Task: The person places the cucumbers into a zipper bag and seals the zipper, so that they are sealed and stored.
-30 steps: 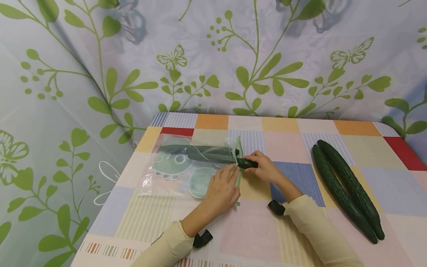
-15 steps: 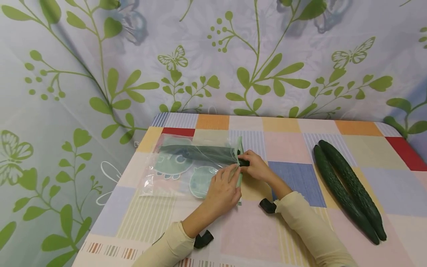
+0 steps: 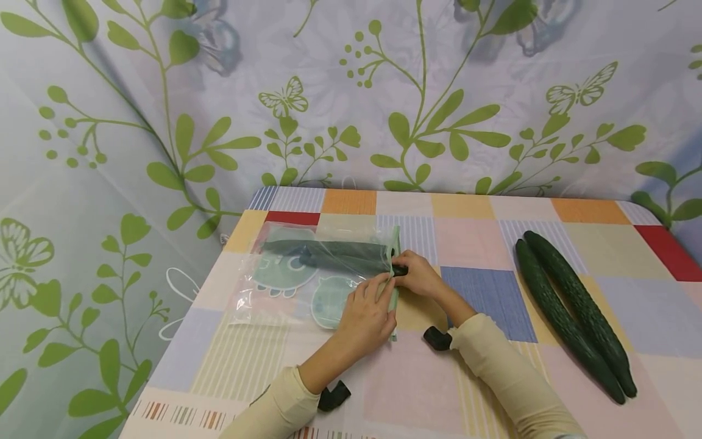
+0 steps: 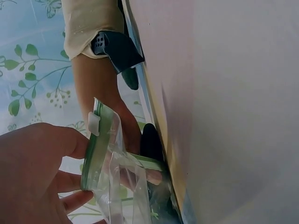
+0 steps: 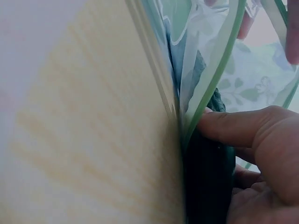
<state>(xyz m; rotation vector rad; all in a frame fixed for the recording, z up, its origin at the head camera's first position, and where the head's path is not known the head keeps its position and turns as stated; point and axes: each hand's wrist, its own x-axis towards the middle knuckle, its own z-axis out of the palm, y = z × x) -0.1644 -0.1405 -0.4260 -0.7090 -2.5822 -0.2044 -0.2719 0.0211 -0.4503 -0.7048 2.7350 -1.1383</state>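
Left hand point(image 3: 366, 314) pinches the bag point(image 3: 305, 292) near the table point(image 3: 406, 366)'s far-left corner, right hand point(image 3: 419, 275) grips a cucumber point(image 5: 210, 177), but that floppy rim point(image 4: 96, 154) could fold and snag it tbh.

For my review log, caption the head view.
Left hand holds a clear bag by its edge; right hand grips a cucumber partly inside.

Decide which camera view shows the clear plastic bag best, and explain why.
The head view: nearly all of the clear plastic bag shows, prints included, with the left hand covering part. The left wrist view shows mainly its green-edged mouth and white slider; the right wrist view, parts of the green rim and film.
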